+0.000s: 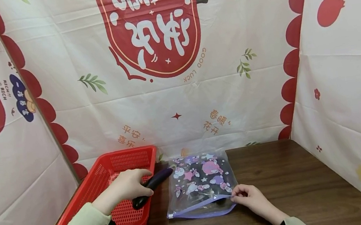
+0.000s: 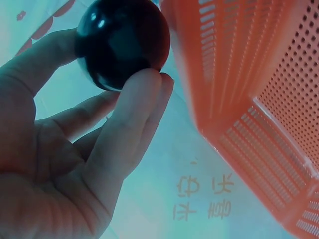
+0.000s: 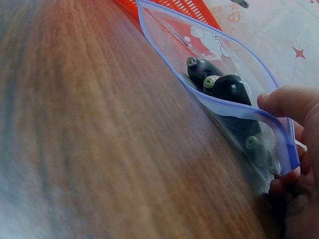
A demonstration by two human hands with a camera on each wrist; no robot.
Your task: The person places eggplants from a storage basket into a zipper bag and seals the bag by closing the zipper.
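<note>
My left hand (image 1: 128,186) holds a dark eggplant (image 1: 155,182) between thumb and fingers, over the right rim of the red basket (image 1: 153,157); the left wrist view shows the rounded end of the eggplant (image 2: 122,45) in the fingers (image 2: 132,107). A clear zip bag (image 1: 181,198) with a purple edge and cartoon prints lies on the table. My right hand (image 1: 253,201) pinches the right corner of its mouth, which gapes. In the right wrist view, several eggplants (image 3: 232,89) lie inside the bag, beside the thumb of my right hand (image 3: 304,124).
The red basket stands left of the bag, with something reddish and transparent in it, partly behind my left hand. Brown wooden table surface (image 1: 276,175) extends right of the bag. Printed white cloth (image 1: 173,106) hangs behind and on both sides.
</note>
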